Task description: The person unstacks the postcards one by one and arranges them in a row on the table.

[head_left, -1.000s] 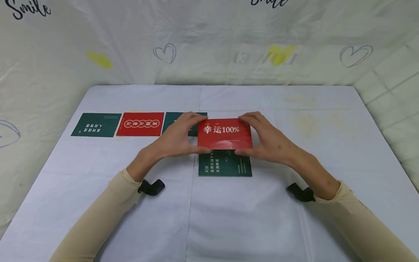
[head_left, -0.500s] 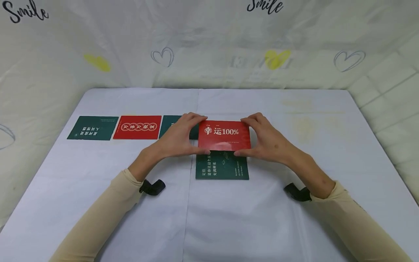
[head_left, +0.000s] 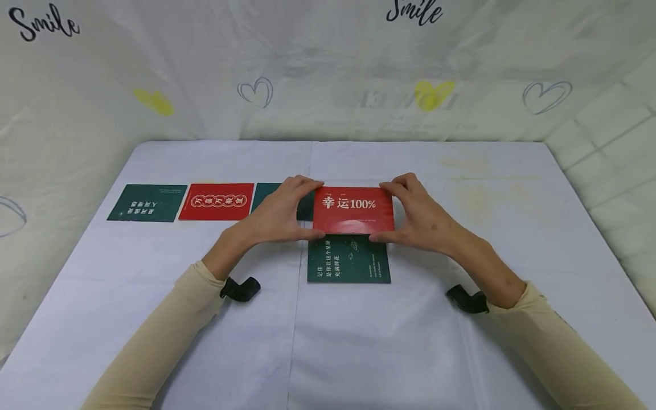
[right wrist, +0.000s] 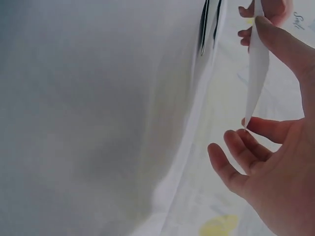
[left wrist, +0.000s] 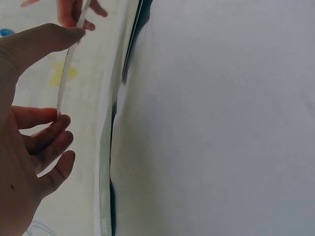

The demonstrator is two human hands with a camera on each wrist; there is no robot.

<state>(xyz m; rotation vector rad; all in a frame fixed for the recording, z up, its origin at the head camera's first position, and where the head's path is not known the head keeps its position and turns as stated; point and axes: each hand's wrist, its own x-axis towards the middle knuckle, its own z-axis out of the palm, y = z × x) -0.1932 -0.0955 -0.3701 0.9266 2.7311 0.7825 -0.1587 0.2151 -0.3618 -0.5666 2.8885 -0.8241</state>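
Red card lettered 幸运100% [head_left: 353,213], held level with its printed face up, raised above a white-clothed table [head_left: 369,347] near its middle. Left hand [head_left: 277,213]: thumb on the card's near edge, fingertips on the far edge, pinching the left end. Right hand [head_left: 425,219]: the same pinch at the right end; on both, the remaining fingers bend loosely. Seen edge-on from the wrists, the card is thin and pale behind. On the near side, a green card with white lettering [head_left: 353,267] lies on the cloth, its far part covered from above. To the left runs a row: a plain-bordered green card [head_left: 147,203] farthest left, a red card with linked rings [head_left: 216,201] beside it, then another green card [head_left: 263,195], partly hidden by the left hand. Beyond the table's far edge hangs a pale backdrop [head_left: 328,51] printed with hearts.
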